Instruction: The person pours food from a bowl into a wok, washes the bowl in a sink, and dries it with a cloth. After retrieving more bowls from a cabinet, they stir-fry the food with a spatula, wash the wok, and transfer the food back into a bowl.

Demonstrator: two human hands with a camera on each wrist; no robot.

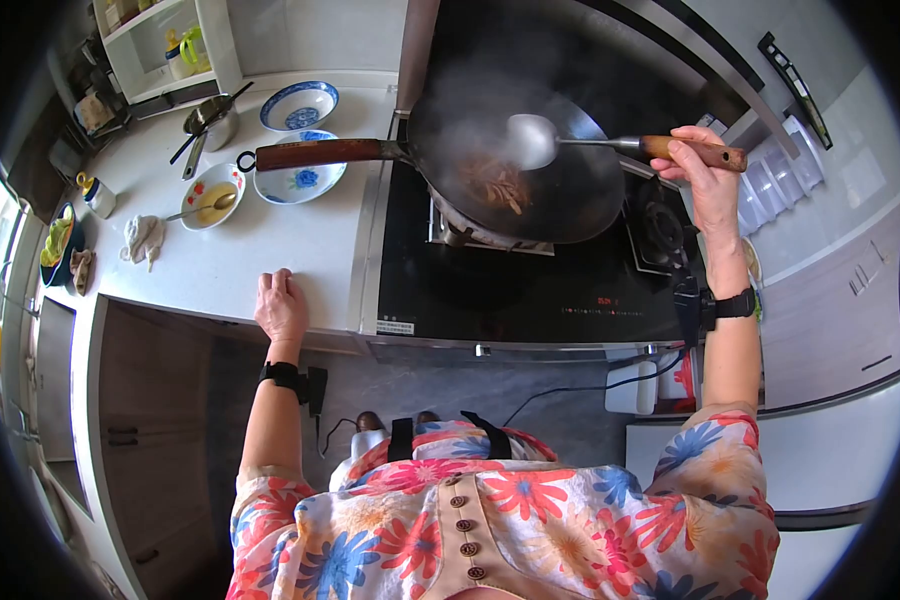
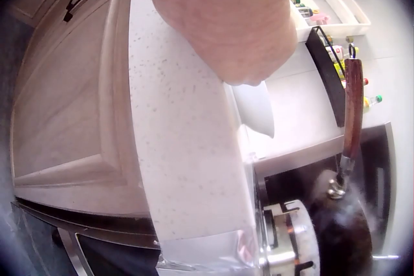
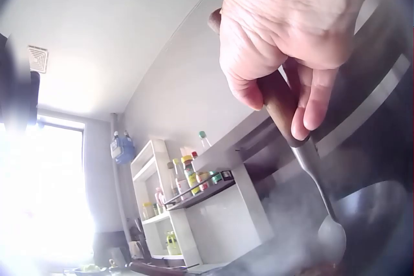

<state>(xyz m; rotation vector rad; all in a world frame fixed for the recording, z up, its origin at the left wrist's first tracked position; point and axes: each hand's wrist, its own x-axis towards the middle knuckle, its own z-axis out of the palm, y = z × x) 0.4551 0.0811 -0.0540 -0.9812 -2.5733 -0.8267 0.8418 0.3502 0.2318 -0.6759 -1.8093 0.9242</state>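
Observation:
My right hand (image 1: 705, 180) grips the wooden handle of a metal ladle (image 1: 532, 141). In the right wrist view, the thumb and fingers of this hand (image 3: 291, 36) wrap the handle, and the ladle's head (image 3: 332, 237) points down into steam. Below the ladle, a dark wok (image 1: 580, 205) sits on the left burner with brownish strips of food (image 1: 495, 183) in it. The wok's long wooden handle (image 1: 320, 152) reaches left over the counter. My left hand (image 1: 282, 305) rests at the counter's front edge, holding nothing, its fingers loosely bent.
A bowl (image 1: 213, 197) of yellowish liquid with a spoon stands on the white counter (image 1: 300, 240), beside a blue flowered plate (image 1: 300, 185) and a blue-rimmed bowl (image 1: 299, 106). Further left are a small pot (image 1: 215, 120) and a cloth (image 1: 143, 240). A second burner (image 1: 662, 232) lies right of the wok.

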